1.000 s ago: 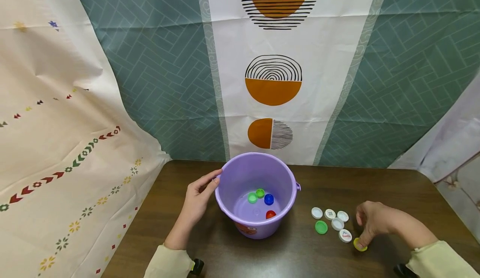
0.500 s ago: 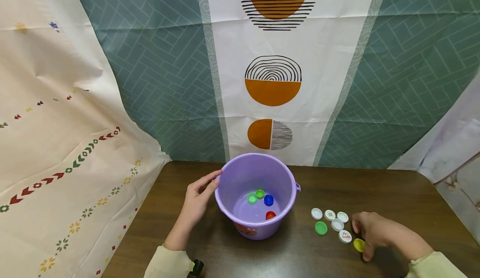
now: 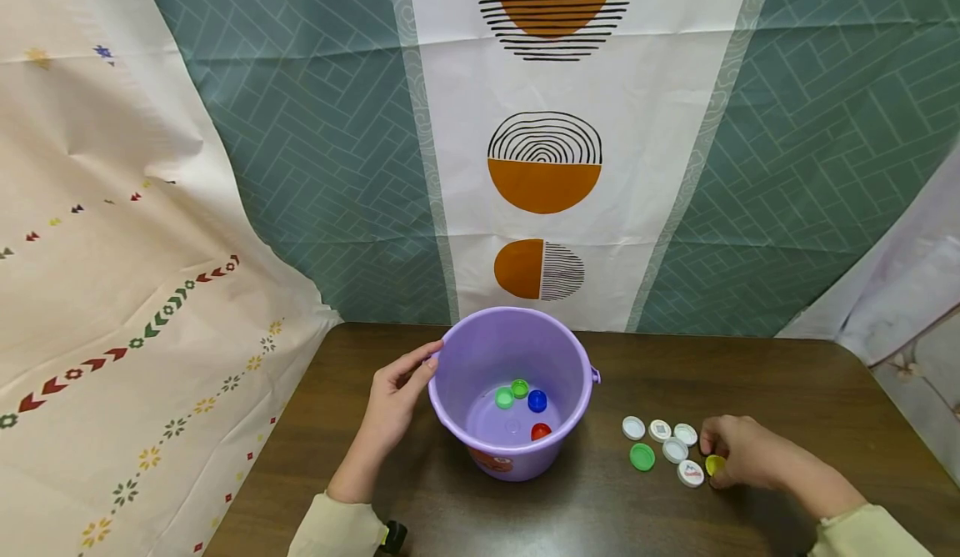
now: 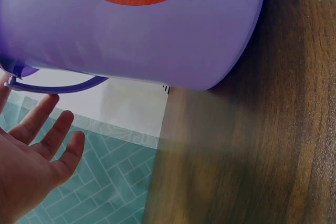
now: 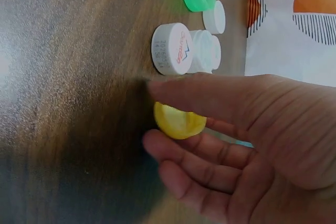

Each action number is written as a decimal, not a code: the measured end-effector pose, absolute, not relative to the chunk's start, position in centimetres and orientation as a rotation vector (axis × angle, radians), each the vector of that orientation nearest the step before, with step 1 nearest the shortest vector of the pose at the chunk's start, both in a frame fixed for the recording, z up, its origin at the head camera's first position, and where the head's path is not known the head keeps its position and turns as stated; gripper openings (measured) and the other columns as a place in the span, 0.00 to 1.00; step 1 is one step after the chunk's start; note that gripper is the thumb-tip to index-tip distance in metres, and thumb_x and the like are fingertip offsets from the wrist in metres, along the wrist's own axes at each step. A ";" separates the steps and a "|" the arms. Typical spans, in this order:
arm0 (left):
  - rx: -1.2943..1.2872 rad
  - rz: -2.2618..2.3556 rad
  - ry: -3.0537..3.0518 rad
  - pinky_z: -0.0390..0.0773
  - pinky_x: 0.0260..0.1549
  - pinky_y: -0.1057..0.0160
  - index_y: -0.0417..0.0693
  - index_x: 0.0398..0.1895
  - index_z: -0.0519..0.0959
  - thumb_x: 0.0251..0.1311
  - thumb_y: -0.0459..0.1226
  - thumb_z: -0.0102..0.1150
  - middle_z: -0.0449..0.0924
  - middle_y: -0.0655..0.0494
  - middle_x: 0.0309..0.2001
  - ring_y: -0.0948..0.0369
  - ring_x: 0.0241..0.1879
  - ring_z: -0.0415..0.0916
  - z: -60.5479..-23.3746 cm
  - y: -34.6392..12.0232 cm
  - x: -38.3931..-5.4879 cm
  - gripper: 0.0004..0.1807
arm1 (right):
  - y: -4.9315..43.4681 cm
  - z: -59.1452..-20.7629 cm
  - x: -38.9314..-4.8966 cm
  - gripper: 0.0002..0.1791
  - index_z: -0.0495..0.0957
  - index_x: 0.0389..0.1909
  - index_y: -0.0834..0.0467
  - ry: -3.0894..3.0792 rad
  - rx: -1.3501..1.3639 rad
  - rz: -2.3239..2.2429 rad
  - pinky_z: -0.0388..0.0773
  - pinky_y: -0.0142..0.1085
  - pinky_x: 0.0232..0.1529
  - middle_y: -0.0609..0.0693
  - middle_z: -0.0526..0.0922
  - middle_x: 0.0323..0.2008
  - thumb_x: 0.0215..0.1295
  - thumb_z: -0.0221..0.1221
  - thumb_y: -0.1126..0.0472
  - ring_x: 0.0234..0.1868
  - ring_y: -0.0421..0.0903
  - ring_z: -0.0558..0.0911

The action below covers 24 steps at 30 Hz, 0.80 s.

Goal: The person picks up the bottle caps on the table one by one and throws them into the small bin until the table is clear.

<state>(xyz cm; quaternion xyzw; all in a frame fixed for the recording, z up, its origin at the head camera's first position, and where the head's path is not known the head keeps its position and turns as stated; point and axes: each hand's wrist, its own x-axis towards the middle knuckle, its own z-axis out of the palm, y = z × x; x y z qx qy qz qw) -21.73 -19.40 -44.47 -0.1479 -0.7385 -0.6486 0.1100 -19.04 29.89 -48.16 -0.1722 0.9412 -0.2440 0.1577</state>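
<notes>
A purple bucket (image 3: 534, 462) stands on the table, and my left hand (image 3: 393, 386) pinches its rim at the left side with thumb and index finger. In the left wrist view the other fingers spread loosely by the bucket's handle (image 4: 65, 88). On the right, my right hand (image 3: 750, 457) pinches a yellow bottle cap (image 5: 179, 121) between thumb and fingers. The cap is tilted, close over the table. Beside that hand lie several white caps, the nearest a printed white cap (image 3: 691, 474), and one green cap (image 3: 642, 457).
On the bucket's floor lie a light green cap (image 3: 505, 397), another green cap (image 3: 521, 388), a blue cap (image 3: 537, 400) and a red cap (image 3: 541, 432). A patterned cloth (image 3: 337, 165) hangs behind the brown table (image 3: 600, 524).
My right hand has shifted a little away from me, and the yellow cap has moved with it, from flat to tilted in the fingers. The left hand and bucket have stayed put.
</notes>
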 end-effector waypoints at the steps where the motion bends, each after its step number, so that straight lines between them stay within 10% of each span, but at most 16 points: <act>1: -0.441 -1.905 -2.168 0.77 0.49 0.68 0.49 0.55 0.78 0.63 0.37 0.56 0.79 0.49 0.54 0.63 0.52 0.77 -44.5 -19.4 -21.7 0.17 | 29.9 -48.2 -19.2 0.20 0.71 0.26 0.55 2.712 -0.482 -0.695 0.63 0.28 0.22 0.45 0.73 0.20 0.31 0.72 0.63 0.22 0.34 0.66; 24: -0.442 -1.908 -2.171 0.77 0.49 0.68 0.50 0.55 0.78 0.63 0.37 0.56 0.79 0.51 0.54 0.63 0.52 0.77 -44.6 -19.5 -21.7 0.17 | 31.5 -49.7 -21.4 0.16 0.79 0.33 0.60 2.974 -0.340 -0.684 0.71 0.29 0.26 0.45 0.81 0.27 0.42 0.71 0.59 0.29 0.38 0.77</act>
